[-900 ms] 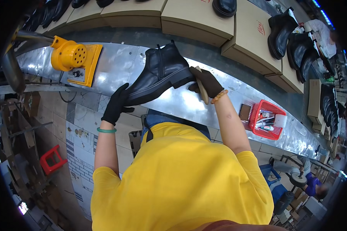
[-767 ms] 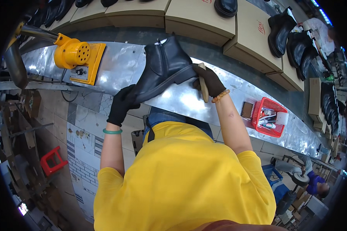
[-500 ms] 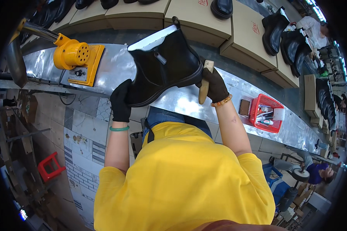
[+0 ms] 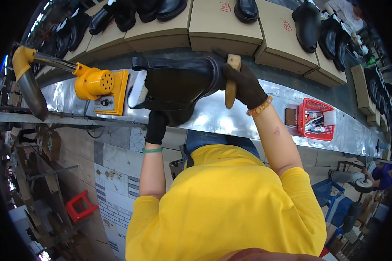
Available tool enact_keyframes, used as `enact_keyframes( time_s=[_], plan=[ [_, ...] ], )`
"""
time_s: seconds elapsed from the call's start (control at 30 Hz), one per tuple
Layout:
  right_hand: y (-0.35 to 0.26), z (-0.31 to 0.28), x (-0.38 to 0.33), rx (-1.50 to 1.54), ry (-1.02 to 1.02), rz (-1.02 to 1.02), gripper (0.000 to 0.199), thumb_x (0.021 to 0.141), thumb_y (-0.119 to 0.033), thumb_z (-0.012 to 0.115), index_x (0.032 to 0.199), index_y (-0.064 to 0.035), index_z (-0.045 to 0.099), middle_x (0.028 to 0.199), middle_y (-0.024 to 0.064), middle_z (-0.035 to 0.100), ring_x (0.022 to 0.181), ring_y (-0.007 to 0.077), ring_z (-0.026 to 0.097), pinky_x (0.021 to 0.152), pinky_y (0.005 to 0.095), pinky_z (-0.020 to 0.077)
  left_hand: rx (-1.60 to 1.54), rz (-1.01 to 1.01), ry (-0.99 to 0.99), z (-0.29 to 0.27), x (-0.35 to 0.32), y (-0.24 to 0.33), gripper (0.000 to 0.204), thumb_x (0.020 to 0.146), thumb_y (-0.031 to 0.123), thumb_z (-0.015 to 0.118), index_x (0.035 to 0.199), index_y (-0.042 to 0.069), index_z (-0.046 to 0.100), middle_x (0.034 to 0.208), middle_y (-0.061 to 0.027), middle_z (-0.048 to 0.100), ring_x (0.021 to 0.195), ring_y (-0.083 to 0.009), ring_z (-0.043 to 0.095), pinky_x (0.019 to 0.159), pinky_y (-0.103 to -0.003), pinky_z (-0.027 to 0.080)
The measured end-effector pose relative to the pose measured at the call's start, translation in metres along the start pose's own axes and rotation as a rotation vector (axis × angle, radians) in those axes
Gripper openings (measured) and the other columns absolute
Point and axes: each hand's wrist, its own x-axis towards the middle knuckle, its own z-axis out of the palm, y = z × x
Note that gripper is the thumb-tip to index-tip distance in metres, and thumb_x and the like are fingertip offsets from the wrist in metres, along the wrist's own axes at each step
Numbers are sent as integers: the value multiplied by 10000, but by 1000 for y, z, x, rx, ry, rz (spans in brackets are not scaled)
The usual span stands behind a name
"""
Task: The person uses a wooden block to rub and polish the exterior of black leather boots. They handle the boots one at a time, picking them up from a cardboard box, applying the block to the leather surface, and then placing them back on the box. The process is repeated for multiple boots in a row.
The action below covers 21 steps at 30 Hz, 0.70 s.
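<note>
A black ankle boot (image 4: 174,82) is held up over the metal workbench, lying on its side with its white-lined opening toward the left. My left hand (image 4: 156,126), in a black glove, grips it by the heel; its fingers are partly hidden behind the boot. At the toe, my right hand (image 4: 247,85), also gloved, is closed around a light wooden tool (image 4: 232,82), long and rounded at the ends. Some fingers of that hand reach behind the toe. Whether the tool has bristles I cannot tell.
A yellow hot-air blower (image 4: 96,87) stands on the metal bench (image 4: 274,104) at left. To the right sit a brown block (image 4: 290,116) and a red basket (image 4: 303,126) of tubes and small tools. Cardboard boxes (image 4: 224,39) bearing black shoes line the far side. A red stool (image 4: 80,206) is on the floor.
The boot has turned so its opening swings from facing up and away to facing left. Both hands have turned with it, still holding boot and wooden tool. The whole view has shifted slightly.
</note>
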Motion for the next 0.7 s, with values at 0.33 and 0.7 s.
enact_keyframes(
  time_s=[0.33, 0.7],
  plan=[
    [11, 2, 62, -120, -12, -55, 447, 898, -257, 568, 1257, -1, 500, 1106, 88, 594, 941, 124, 564, 824, 254, 476, 89, 325, 227, 68, 8, 50, 517, 676, 45, 779, 1144, 26, 559, 1118, -95, 608, 991, -199, 585, 867, -339, 477],
    [49, 41, 81, -384, -55, 298, 465, 927, -387, 489, 1272, -86, 406, 868, 117, 609, 553, 127, 531, 496, 279, 472, -92, 606, 910, 5, -47, 135, 465, 695, -27, 734, 1130, 25, 578, 1043, -67, 628, 934, -175, 592, 808, -309, 479]
  ],
)
